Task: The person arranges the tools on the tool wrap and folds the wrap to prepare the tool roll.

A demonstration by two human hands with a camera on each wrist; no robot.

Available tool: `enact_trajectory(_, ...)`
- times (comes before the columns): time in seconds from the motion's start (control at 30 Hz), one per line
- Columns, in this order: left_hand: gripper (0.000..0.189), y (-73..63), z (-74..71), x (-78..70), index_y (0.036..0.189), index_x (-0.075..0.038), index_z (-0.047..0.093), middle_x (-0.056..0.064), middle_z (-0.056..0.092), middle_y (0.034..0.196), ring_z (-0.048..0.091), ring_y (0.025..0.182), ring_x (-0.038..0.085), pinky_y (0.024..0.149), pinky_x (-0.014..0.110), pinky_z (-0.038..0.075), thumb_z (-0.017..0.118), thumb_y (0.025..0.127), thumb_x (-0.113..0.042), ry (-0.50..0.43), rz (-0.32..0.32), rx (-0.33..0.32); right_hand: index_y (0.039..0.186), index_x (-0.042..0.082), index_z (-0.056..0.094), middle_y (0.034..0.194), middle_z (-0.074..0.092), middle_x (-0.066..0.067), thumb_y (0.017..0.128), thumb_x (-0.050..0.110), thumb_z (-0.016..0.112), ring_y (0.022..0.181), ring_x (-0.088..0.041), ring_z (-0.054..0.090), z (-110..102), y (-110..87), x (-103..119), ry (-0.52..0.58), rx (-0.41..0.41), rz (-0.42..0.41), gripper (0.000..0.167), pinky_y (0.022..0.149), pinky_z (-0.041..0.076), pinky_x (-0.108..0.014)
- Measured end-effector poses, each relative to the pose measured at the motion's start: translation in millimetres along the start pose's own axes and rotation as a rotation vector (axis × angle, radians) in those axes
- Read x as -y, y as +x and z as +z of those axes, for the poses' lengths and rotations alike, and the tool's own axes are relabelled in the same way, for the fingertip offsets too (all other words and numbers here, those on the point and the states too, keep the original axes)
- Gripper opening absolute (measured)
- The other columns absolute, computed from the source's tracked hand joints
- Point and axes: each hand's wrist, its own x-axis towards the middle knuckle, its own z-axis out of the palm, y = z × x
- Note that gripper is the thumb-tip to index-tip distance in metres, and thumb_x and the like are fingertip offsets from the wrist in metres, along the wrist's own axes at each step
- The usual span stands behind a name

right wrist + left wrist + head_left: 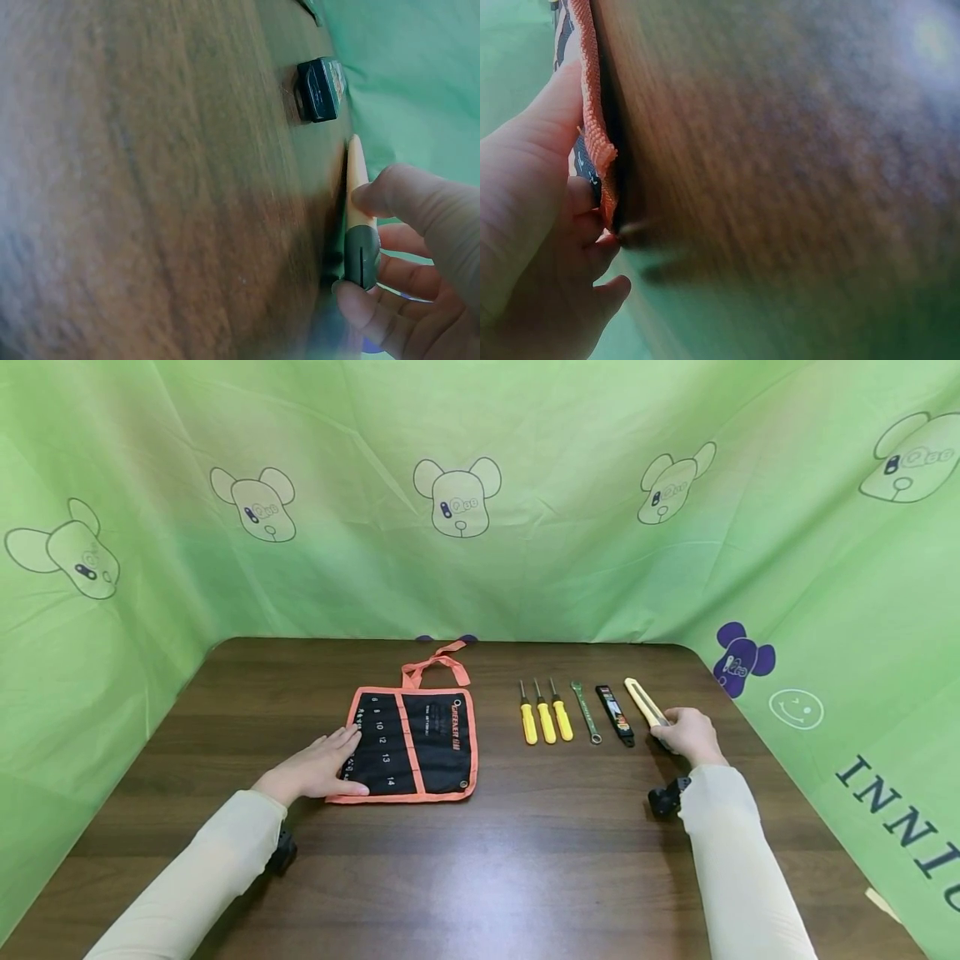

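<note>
Sleeves (742, 860) cross table (480, 843) before green cloth (345, 585), left grip (318, 766) spread, right grip (692, 735) pinching knife (642, 698).

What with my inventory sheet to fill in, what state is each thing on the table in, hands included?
Black fabric pouch with orange trim: spread open, ties loose.
Three yellow-handled metal screwdrivers: lying side by side, outside the pouch.
Greenish metal wrench: lying loose.
Flat black printed case: lying down; open or closed unclear.
Slim cream-and-dark utility knife: held; blade state unclear.
Left hand: resting on the pouch.
Right hand: gripping the knife.
</note>
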Motion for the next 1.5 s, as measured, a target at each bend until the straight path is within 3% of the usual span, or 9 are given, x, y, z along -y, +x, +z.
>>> enact_trajectory(0.23,0.098,0.1,0.8,1.5,0.142,0.007,0.021,0.024,0.014,0.148,0.013,0.135,0.037,0.106,0.051,0.015,0.06,0.08,-0.057,-0.006,0.001,-0.002,0.114,-0.015,0.054,0.103,0.058,-0.031,0.082,0.017,0.061,0.084,-0.04,0.056,-1,0.5,-1,0.012,-0.096,-0.009,0.046,0.072,0.043,-0.049)
enact_trajectory(0.53,0.097,0.9,0.5,1.8,0.142,0.008,0.021,0.024,0.013,0.148,0.012,0.135,0.037,0.106,0.051,0.015,0.059,0.081,-0.057,0.004,0.016,-0.001,0.12,-0.012,0.053,0.105,0.06,-0.028,0.084,0.015,0.059,0.094,-0.041,0.055,-13,-0.1,19,0.07,-0.177,-0.033,0.046,0.08,0.041,-0.051)
enact_trajectory(1.0,0.097,-0.5,0.1,2.5,0.143,0.007,0.02,0.024,0.013,0.149,0.012,0.135,0.038,0.106,0.052,0.015,0.059,0.081,-0.056,-0.002,0.006,0.008,0.121,-0.011,0.053,0.097,0.062,-0.027,0.084,0.012,0.059,0.083,-0.036,0.058,-31,0.4,61,0.111,-0.275,-0.192,0.044,0.073,0.043,-0.048)
enact_trajectory(1.23,0.097,0.0,0.1,2.8,0.143,0.007,0.02,0.024,0.013,0.149,0.012,0.135,0.037,0.106,0.051,0.014,0.06,0.081,-0.056,0.0,0.014,-0.002,0.122,-0.007,0.055,0.098,0.063,-0.024,0.084,0.012,0.059,0.081,-0.032,0.057,-37,-1.1,80,0.128,-0.294,-0.243,0.043,0.07,0.041,-0.042)
enact_trajectory(1.5,0.097,-0.4,0.1,1.9,0.142,0.008,0.021,0.025,0.014,0.148,0.013,0.135,0.039,0.105,0.052,0.015,0.059,0.081,-0.057,0.006,0.011,0.003,0.125,-0.006,0.053,0.106,0.061,-0.026,0.083,0.01,0.059,0.088,-0.037,0.058,-45,-8.8,109,0.153,-0.261,-0.283,0.045,0.076,0.043,-0.047)
